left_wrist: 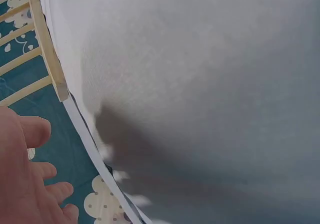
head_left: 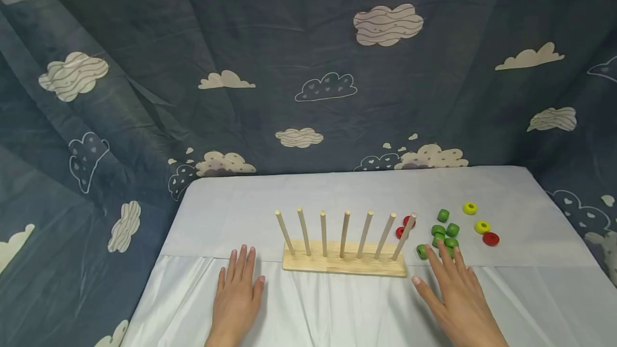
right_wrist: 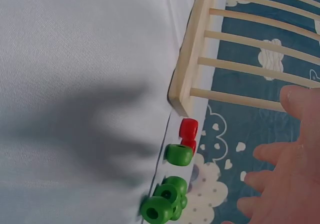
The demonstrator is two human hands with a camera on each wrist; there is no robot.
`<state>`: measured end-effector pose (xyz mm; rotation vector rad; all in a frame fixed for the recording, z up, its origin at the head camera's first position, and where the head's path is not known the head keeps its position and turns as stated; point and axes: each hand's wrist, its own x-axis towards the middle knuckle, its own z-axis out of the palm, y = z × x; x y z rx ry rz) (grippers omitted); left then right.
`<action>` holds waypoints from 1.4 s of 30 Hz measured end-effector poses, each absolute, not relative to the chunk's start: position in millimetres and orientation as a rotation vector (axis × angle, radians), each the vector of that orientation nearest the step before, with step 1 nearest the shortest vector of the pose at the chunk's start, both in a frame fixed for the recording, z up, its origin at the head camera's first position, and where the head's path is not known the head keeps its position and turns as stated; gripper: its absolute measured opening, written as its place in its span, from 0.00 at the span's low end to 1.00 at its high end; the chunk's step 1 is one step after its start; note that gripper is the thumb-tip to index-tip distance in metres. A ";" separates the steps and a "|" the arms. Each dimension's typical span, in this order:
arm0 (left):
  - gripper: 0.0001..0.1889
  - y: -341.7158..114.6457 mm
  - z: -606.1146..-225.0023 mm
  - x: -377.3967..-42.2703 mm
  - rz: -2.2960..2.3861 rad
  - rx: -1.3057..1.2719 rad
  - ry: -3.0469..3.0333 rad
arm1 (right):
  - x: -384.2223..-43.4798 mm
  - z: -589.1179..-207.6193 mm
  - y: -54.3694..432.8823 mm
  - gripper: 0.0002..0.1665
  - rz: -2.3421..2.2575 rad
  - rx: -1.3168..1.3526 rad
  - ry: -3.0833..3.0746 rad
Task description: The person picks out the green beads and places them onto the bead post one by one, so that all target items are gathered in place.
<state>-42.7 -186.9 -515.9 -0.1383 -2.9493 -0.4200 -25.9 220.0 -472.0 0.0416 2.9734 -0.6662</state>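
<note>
We note left hand (head_left: 236,299) spread, near the pegged wooden rack (head_left: 337,264); right hand (head_left: 457,301) spread too, nearest the green beads (head_left: 452,229).

A wooden rack (head_left: 344,265) with seven pegs stands upright, green beads (head_left: 452,229) scattered rightward of it

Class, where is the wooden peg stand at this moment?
In the head view, the wooden peg stand sits on the white cloth, slightly right of centre, between the left hand and right hand, with two red beads behind its right end.
</note>
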 end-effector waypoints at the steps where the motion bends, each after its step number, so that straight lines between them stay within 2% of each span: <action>1: 0.32 -186.1 -516.4 -42.9 -0.429 -0.140 -2.946 | -25.7 -471.8 220.3 0.52 -0.667 0.041 2.975; 12: 0.35 -171.9 -513.6 -50.0 -0.574 -0.223 -2.976 | -23.9 -471.0 224.1 0.53 -0.684 0.021 2.992; 25: 0.39 -169.0 -513.1 -87.3 -0.445 -0.478 -2.875 | -25.7 -468.5 228.5 0.54 -0.651 0.034 2.986; 30: 0.42 -169.4 -517.4 -98.9 -0.540 -0.557 -2.949 | -27.5 -471.9 233.3 0.54 -0.656 0.043 2.993; 37: 0.46 -164.9 -521.8 -111.8 -0.729 -0.641 -3.045 | -26.9 -481.3 240.0 0.48 -0.667 0.065 3.031; 42: 0.48 -160.0 -520.9 -114.7 -0.971 -0.615 -3.121 | -25.7 -489.0 245.7 0.47 -0.709 0.061 3.048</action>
